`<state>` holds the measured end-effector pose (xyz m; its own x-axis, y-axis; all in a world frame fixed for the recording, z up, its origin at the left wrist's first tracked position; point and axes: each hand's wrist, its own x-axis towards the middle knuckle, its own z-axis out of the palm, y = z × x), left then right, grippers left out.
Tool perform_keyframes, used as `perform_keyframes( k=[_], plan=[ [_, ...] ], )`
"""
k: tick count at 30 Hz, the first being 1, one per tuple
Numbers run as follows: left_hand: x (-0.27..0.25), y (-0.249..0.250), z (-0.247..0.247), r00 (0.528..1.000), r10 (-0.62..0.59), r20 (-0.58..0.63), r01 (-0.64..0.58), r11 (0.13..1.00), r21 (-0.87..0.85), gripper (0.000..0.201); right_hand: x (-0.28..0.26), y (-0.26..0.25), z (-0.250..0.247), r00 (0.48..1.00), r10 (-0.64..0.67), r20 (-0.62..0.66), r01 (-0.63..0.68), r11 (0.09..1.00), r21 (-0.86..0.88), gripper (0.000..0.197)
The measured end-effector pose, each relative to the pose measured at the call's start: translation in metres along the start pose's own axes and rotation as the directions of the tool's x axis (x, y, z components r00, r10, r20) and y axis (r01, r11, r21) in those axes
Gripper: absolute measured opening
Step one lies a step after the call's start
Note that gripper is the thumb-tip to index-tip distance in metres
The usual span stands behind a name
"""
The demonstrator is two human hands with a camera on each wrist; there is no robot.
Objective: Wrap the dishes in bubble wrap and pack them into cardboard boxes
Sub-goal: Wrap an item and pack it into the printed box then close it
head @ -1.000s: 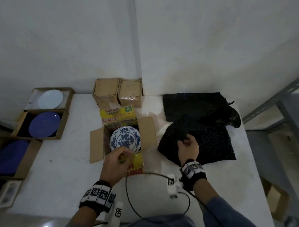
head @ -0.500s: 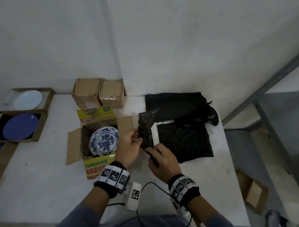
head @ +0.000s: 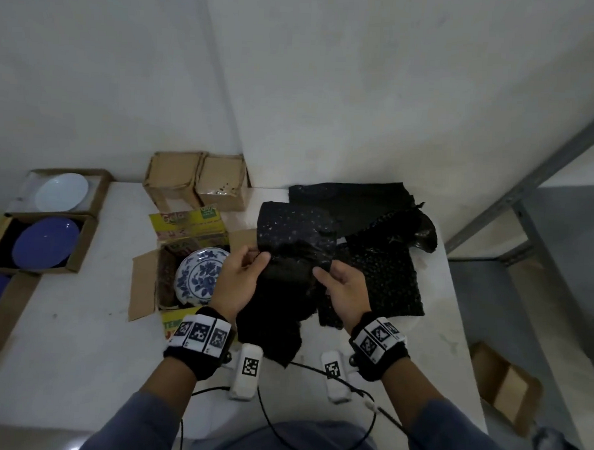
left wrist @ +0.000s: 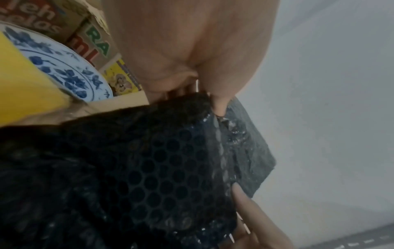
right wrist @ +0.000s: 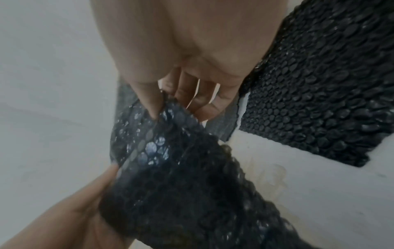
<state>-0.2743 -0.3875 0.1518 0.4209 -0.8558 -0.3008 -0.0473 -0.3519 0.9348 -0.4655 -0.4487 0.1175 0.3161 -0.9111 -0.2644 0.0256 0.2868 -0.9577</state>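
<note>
left hand (head: 236,283): grip pinches the left edge of the bubble wrap sheet (head: 286,278), thumb on the near face, fingers behind; lifted off the table (head: 80,334).
right hand (head: 343,291): grip pinches the right edge of the same sheet, thumb in front, fingers curled behind it.
bubble wrap sheet: black, held up between both hands, lower part hangs loose toward the person; bubble cells clear in the left wrist view (left wrist: 149,176).
wrist bands: black with coded tags on both wrists; white tagged modules and black cables just below them.
patterned plate (head: 200,277): blue-and-white, sits unwrapped and tilted in the open printed box (head: 143,286), just left of the left hand.
bubble wrap pile (head: 382,262): more black sheets flat on the table, right of and behind the held sheet; also in the right wrist view (right wrist: 319,84).
closed boxes (head: 195,179): two plain cardboard ones side by side at the table's back edge by the wall.
far left: blue plate (head: 46,242) and white plate (head: 63,192), each in its own open box, off the table's left edge.
right: metal shelf frame (head: 528,187); small cardboard box on the floor below.
</note>
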Motion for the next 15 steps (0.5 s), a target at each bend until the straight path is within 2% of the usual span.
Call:
perform_keyframes(
  k=[3, 5, 6, 8, 10, 12, 13, 14, 15],
  plan=[
    [0.001, -0.013, -0.005, 0.992, -0.096, 0.076, 0.097, 0.995, -0.012, 0.046, 0.008, 0.010, -0.004, 0.995, 0.069, -0.074, -0.071, 0.997, -0.035, 0.016],
    [-0.003, -0.022, -0.006, 0.972, -0.183, 0.148, 0.178, 0.983, 0.049, 0.064, 0.018, 0.018, -0.008, 0.975, 0.169, -0.145, -0.173, 0.985, -0.013, 0.023],
    [-0.006, -0.027, -0.004, 0.966, -0.192, 0.175, 0.176, 0.979, 0.104, 0.071, 0.024, 0.020, -0.010, 0.960, 0.220, -0.174, -0.221, 0.975, 0.015, 0.021],
    [-0.014, -0.039, 0.005, 0.979, -0.112, 0.170, 0.071, 0.970, 0.232, 0.078, 0.036, 0.020, -0.012, 0.937, 0.290, -0.196, -0.290, 0.957, 0.031, 0.010],
    [-0.020, -0.045, 0.015, 0.993, 0.012, 0.118, -0.051, 0.943, 0.329, 0.076, 0.050, 0.025, -0.017, 0.930, 0.314, -0.189, -0.325, 0.945, -0.032, 0.010],
    [-0.021, -0.047, 0.023, 0.990, 0.121, 0.069, -0.139, 0.889, 0.436, 0.060, 0.061, 0.031, -0.029, 0.931, 0.309, -0.194, -0.340, 0.927, -0.155, 0.010],
    [-0.020, -0.046, 0.026, 0.982, 0.171, 0.075, -0.186, 0.856, 0.482, 0.049, 0.064, 0.034, -0.038, 0.939, 0.272, -0.211, -0.324, 0.904, -0.277, 0.010],
    [-0.017, -0.049, 0.027, 0.974, 0.203, 0.096, -0.223, 0.828, 0.514, 0.040, 0.065, 0.037, -0.048, 0.949, 0.224, -0.224, -0.305, 0.837, -0.454, 0.015],
    [-0.014, -0.052, 0.030, 0.971, 0.209, 0.117, -0.239, 0.803, 0.545, 0.036, 0.063, 0.042, -0.060, 0.964, 0.170, -0.207, -0.265, 0.713, -0.649, 0.025]
  ],
)
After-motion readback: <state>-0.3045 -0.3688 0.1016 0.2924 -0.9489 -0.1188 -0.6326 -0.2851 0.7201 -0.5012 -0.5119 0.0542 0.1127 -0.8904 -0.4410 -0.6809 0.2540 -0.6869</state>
